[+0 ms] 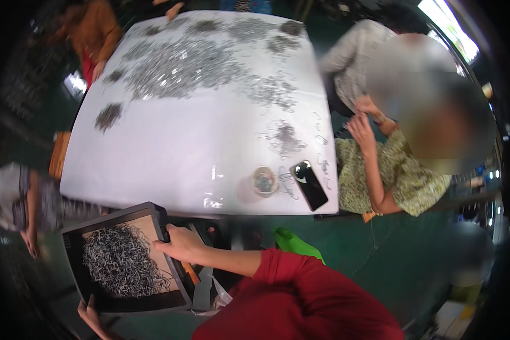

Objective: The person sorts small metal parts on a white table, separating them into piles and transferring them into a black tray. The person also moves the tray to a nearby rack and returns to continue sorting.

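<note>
A black plastic crate (167, 301) is tilted in front of me, below the table's near left corner. Inside lies a heap of small curved grey metal pieces (122, 260), on what looks like a tan cardboard liner. My right hand (181, 243), at the end of a red-sleeved arm, grips the crate's right rim with its fingers wrapped over it. At the lower left corner, my left hand (90, 315) holds the crate's edge, partly hidden beneath it.
Thin metal pieces (181, 68) lie spread over the white-covered table (147, 147). A cup (264, 181) and a black phone (310, 185) rest near its right edge. People sit or stand around the table. A bright green bag (296, 243) is below its near edge.
</note>
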`<state>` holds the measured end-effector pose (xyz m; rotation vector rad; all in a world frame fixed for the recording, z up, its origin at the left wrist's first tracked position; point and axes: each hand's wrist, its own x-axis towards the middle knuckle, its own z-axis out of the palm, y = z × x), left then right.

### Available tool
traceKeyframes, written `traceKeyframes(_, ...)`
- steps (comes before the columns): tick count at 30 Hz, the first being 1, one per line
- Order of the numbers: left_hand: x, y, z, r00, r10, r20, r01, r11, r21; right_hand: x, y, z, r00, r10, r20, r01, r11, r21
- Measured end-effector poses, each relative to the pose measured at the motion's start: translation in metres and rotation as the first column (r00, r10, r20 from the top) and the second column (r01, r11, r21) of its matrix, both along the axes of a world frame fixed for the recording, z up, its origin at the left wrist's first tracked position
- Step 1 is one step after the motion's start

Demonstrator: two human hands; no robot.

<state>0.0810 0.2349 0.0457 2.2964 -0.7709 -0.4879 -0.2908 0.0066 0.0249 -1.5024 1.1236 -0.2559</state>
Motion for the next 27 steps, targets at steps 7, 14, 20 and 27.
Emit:
traceKeyframes(7,-0.085,-0.029,0.095,0.988,-0.074,0.135,0.091,0.989,-0.118,-0.078,0.057,0.089,0.778,-0.532,0.333,0.623,0.72,-0.306)
traceKeyframes(14,0.001,-0.082,0.063,0.611,-0.777,0.15,0.771,0.542,-0.334,-0.022,0.178,0.075,0.416,-0.758,0.502,0.873,0.18,-0.452)
traceKeyframes(20,0.04,-0.056,0.092,0.213,-0.915,0.343,0.946,0.106,-0.307,0.034,0.393,0.129,0.202,-0.838,0.507,0.822,-0.136,-0.553)
traceKeyframes(27,-0.085,-0.005,0.147,-0.211,-0.832,0.514,0.867,-0.402,-0.295,0.081,0.522,0.142,-0.144,-0.786,0.601,0.078,-0.614,-0.785)
